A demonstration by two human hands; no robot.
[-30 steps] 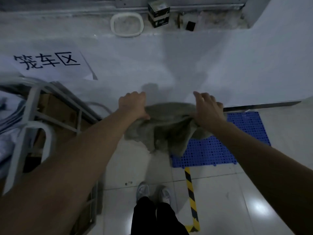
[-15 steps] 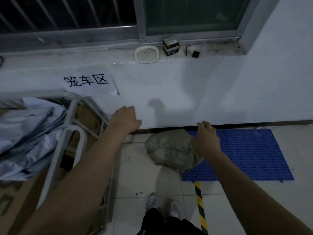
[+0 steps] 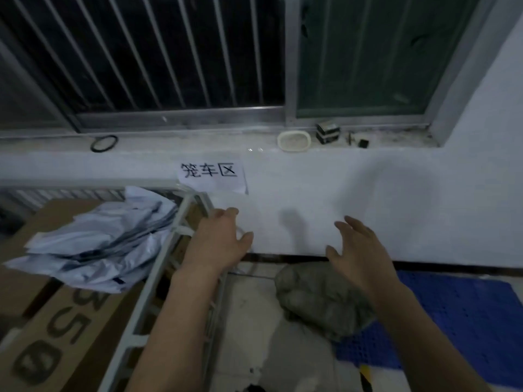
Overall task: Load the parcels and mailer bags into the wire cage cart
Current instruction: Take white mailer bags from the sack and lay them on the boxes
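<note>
- Lower left: cardboard parcel [image 3: 56,321], flat, with large dark numerals printed on top. It lies inside the wire cage cart [image 3: 158,281], low in the load, likely as a firm base.
- Left of centre: mailer bags [image 3: 93,244], pale and crumpled, heaped on the parcel and against the cart's right rail. Soft goods sit on top, where nothing crushes them.
- Centre: left hand [image 3: 218,241], at the corner of the cart's rail, fingers loosely bent, holding nothing. Whether it touches the rail cannot be told.
- Above it: paper sign [image 3: 212,176] with printed characters, stuck to the white wall [image 3: 368,193], apparently marking the cart's bay.
- Right of centre: right hand [image 3: 359,256], fingers spread wide, empty, hovering above a grey sack [image 3: 317,301]. The sack is slumped on the floor tile [image 3: 249,321] outside the cart, its right end on the blue mat [image 3: 467,321]. It seems limp; its contents are not visible.
- Upper right: white dish [image 3: 293,141] and small box [image 3: 327,132] on the window sill [image 3: 198,142], well apart from the work.
</note>
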